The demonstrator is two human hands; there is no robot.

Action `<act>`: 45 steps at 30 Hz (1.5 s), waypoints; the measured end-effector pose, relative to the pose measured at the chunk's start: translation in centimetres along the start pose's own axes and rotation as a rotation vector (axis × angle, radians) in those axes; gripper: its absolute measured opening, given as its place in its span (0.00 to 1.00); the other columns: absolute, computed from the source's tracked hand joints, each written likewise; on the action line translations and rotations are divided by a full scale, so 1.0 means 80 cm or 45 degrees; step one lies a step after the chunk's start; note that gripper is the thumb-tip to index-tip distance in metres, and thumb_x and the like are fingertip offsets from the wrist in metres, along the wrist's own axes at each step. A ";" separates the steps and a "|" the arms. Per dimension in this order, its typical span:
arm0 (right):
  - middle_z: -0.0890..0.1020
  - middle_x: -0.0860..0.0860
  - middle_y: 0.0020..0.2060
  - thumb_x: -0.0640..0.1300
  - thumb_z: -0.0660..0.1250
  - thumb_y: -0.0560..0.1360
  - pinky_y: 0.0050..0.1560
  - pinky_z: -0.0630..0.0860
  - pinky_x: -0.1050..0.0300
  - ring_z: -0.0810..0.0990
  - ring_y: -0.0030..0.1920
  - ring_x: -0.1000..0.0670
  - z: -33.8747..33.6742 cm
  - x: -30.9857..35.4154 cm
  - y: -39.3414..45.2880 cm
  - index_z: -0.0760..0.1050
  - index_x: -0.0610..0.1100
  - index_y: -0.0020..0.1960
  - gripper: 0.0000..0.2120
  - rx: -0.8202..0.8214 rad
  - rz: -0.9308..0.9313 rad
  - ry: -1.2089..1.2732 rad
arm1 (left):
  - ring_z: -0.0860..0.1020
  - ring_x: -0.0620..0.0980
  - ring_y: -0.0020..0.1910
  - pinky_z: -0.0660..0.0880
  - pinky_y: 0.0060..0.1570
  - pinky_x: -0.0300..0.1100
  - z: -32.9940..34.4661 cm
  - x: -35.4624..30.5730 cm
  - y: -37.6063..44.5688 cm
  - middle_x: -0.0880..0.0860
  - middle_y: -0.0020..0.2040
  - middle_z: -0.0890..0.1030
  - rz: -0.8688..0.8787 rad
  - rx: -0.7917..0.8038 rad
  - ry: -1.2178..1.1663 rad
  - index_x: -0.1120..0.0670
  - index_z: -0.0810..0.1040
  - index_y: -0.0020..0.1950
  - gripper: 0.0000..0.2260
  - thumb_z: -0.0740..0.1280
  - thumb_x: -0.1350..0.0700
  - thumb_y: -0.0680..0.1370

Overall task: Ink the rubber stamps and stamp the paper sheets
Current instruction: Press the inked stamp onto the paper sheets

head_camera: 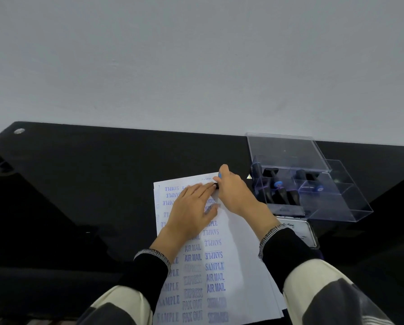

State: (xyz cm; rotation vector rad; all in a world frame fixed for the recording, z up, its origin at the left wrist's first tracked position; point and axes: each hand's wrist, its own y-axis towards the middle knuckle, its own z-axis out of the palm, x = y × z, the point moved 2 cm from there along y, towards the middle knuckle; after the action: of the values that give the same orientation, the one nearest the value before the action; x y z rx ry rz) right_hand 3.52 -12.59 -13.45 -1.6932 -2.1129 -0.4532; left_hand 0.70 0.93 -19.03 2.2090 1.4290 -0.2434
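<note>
Stamp point(217, 185) sits at the sheet's point(239, 233) far end, gripped in my right hand's point(233, 193) curled fingers, so I'd press straight down without rocking while my left hand point(191, 208), fingers flat, pins the paper.

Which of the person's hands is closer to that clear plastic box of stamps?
Right. The right hand sits just beside the clear box, gripping a stamp; the left hand lies flat on the paper, farther away.
</note>
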 end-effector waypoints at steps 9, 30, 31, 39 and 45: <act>0.70 0.53 0.36 0.47 0.57 0.81 0.30 0.62 0.64 0.69 0.33 0.55 -0.004 0.002 0.008 0.59 0.46 0.51 0.07 0.047 0.042 -0.028 | 0.67 0.45 0.71 0.52 0.71 0.39 -0.003 -0.005 -0.002 0.46 0.72 0.70 -0.045 -0.001 0.019 0.49 0.66 0.75 0.25 0.59 0.41 0.80; 0.70 0.54 0.33 0.48 0.52 0.83 0.33 0.66 0.55 0.71 0.33 0.51 0.003 -0.004 0.001 0.59 0.47 0.50 0.06 -0.009 0.012 -0.074 | 0.67 0.46 0.71 0.53 0.71 0.41 -0.001 -0.005 -0.002 0.46 0.72 0.70 -0.054 0.016 0.054 0.49 0.66 0.75 0.24 0.60 0.42 0.80; 0.69 0.55 0.33 0.48 0.53 0.83 0.33 0.66 0.56 0.70 0.33 0.52 0.005 -0.004 -0.001 0.58 0.47 0.50 0.06 -0.023 0.002 -0.072 | 0.67 0.46 0.71 0.52 0.71 0.41 0.000 -0.005 -0.002 0.46 0.72 0.70 -0.052 0.018 0.061 0.49 0.66 0.75 0.24 0.60 0.42 0.80; 0.74 0.50 0.36 0.48 0.52 0.83 0.33 0.70 0.53 0.72 0.34 0.51 -0.003 -0.002 0.016 0.59 0.46 0.52 0.06 0.114 0.067 -0.093 | 0.64 0.45 0.73 0.48 0.72 0.39 -0.001 -0.008 -0.003 0.46 0.74 0.68 -0.068 0.020 0.064 0.49 0.63 0.76 0.25 0.57 0.42 0.81; 0.71 0.53 0.34 0.48 0.52 0.83 0.31 0.65 0.58 0.70 0.32 0.53 0.000 -0.002 0.008 0.58 0.48 0.51 0.05 0.054 0.042 -0.075 | 0.63 0.46 0.74 0.47 0.71 0.39 0.000 -0.007 -0.003 0.46 0.74 0.67 -0.066 0.019 0.061 0.49 0.62 0.76 0.25 0.57 0.42 0.81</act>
State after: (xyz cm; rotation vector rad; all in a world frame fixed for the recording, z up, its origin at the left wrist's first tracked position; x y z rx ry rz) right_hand 4.18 -12.57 -13.56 -1.7342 -2.1171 -0.3507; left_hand 0.20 0.56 -18.85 2.2050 1.5162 -0.2209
